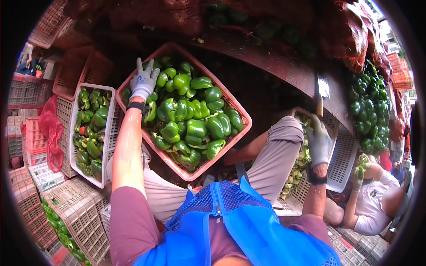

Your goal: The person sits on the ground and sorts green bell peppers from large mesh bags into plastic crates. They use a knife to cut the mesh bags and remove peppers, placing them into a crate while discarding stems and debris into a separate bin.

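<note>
My left hand [142, 81], in a white glove, lies over the left corner of a pink plastic crate [213, 165], fingers spread and touching green bell peppers at the edge. Green bell peppers [196, 129] fill this crate, which sits tilted before my knees. At the right, my gloved right hand [319, 141] is blurred but appears closed around the wooden handle of a knife [322, 87], blade pointing away from me. Below that hand, a crate [301, 196] beside my knee holds pale green trimmings [294, 176].
A white crate [108, 146] of mixed peppers stands on the left, near a red mesh bag [51, 133]. Stacked crates [76, 212] line the lower left. A dark ledge [266, 79] runs across the far side. Another person [376, 199] holds a pepper at the right.
</note>
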A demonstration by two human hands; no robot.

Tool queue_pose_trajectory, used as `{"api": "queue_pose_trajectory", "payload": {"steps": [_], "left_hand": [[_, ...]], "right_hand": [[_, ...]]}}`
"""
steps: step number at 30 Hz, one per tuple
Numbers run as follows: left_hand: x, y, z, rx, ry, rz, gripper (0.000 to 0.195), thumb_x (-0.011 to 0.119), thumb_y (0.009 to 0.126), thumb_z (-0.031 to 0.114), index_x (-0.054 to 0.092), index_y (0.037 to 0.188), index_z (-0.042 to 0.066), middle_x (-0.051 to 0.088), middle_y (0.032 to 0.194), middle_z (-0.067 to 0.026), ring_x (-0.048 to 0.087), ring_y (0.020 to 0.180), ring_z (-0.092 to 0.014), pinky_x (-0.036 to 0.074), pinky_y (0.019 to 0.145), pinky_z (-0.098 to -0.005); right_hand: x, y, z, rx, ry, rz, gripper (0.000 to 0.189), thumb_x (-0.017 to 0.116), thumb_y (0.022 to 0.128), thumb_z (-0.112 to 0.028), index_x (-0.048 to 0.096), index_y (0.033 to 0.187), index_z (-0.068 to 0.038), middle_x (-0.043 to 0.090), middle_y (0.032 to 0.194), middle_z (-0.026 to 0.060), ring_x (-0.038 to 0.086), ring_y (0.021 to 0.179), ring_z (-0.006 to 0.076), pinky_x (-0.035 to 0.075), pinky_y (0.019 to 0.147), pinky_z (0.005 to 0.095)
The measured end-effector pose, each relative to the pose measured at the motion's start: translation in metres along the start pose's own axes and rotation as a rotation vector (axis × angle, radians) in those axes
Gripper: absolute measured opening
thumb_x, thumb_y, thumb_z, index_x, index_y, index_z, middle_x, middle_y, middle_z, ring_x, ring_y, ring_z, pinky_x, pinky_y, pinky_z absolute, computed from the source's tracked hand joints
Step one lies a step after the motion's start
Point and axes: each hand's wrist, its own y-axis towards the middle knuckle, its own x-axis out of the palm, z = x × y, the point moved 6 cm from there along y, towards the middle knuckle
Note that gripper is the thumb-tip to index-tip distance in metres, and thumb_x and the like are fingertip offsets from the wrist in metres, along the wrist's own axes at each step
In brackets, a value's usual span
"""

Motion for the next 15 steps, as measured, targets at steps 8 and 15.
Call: {"api": "queue_pose_trajectory", "payload": {"steps": [8,15], "left_hand": [[-0.092,-0.127,0.089,0.187,-0.618,0.390,0.042,0.065,0.095,0.028,0.065,0.129,0.004,0.056,0.140,-0.0224,0.059,0.122,-0.038,0.048,0.103,-0.0430],[-0.066,-0.215,0.111,-0.392,-1.608,-0.147,0.057,0.058,0.102,0.046,0.052,0.147,0.010,0.056,0.141,-0.0083,0.064,0.098,-0.014,0.055,0.073,-0.0261]], "right_hand": [[0.115,-0.004,-0.255,-0.921,0.058,-0.470,0.084,0.080,0.071,-0.020,0.046,0.148,-0.021,0.051,0.139,0.0194,0.060,0.116,0.0408,0.054,0.093,0.0475],[0.116,0.030,-0.251,-0.359,1.388,-1.004,0.071,0.071,0.087,-0.018,0.041,0.150,-0.005,0.059,0.137,0.0114,0.062,0.120,0.0234,0.051,0.102,0.0337]]}}
